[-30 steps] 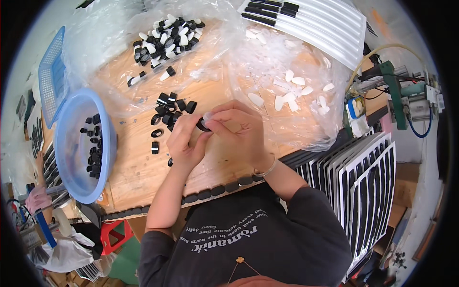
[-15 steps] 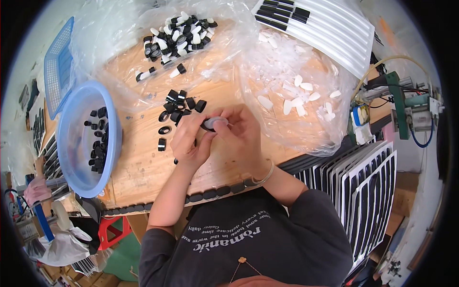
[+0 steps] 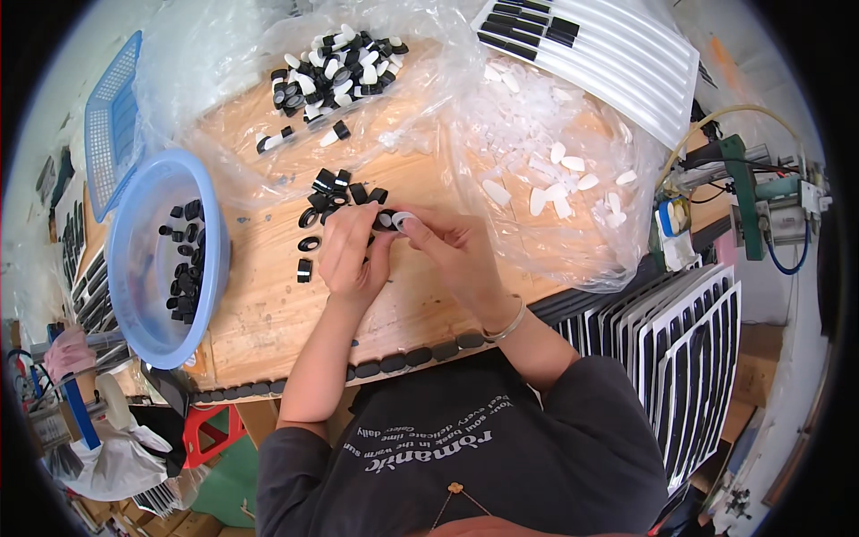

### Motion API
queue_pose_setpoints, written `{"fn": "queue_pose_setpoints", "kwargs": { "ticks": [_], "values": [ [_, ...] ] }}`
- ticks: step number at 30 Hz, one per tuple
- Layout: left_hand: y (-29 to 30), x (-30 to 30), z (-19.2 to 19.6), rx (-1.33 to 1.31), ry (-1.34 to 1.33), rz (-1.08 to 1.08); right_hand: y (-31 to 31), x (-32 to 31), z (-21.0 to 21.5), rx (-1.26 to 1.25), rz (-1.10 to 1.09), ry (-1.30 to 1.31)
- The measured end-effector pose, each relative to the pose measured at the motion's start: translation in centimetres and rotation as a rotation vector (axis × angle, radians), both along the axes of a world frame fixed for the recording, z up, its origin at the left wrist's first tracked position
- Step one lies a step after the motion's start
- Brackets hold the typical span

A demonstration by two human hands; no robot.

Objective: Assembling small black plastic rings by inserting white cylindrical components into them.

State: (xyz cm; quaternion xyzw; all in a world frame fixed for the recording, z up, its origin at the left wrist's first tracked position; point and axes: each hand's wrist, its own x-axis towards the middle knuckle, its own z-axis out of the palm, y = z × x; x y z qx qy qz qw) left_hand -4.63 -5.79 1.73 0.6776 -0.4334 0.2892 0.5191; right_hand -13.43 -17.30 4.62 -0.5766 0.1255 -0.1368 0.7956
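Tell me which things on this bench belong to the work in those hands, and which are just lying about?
In use:
left hand and right hand, pinching a small black cap with a white insert
loose black caps
white inserts on plastic
blue bowl of caps

Lying about:
blue basket
striped panels
green clamp tool
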Motion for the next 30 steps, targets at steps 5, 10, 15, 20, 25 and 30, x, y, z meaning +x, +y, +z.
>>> {"fn": "queue_pose_setpoints", "kwargs": {
  "ticks": [5,10,15,20,25,30],
  "values": [
    [0.0,0.2,-0.1,0.009,-0.082,-0.116,-1.7,0.0,1.3,0.166,0.208,0.270],
    [-0.1,0.7,0.1,0.024,-0.065,-0.222,-3.1,0.3,0.1,0.484,0.356,0.312],
    [0.0,0.9,0.0,0.021,0.035,-0.283,-3.4,0.8,-1.0,0.777,0.518,0.203],
    [0.0,1.1,-0.5,-0.007,0.065,-0.287,-2.5,0.8,-0.8,0.861,0.552,0.199],
    [0.1,1.5,-0.6,0.039,0.048,-0.221,-0.7,0.3,-1.7,0.630,0.191,0.008],
    [0.0,1.4,-0.9,0.015,-0.005,-0.234,-0.6,0.2,-2.1,-0.386,-0.183,-0.173]
  ]
}}
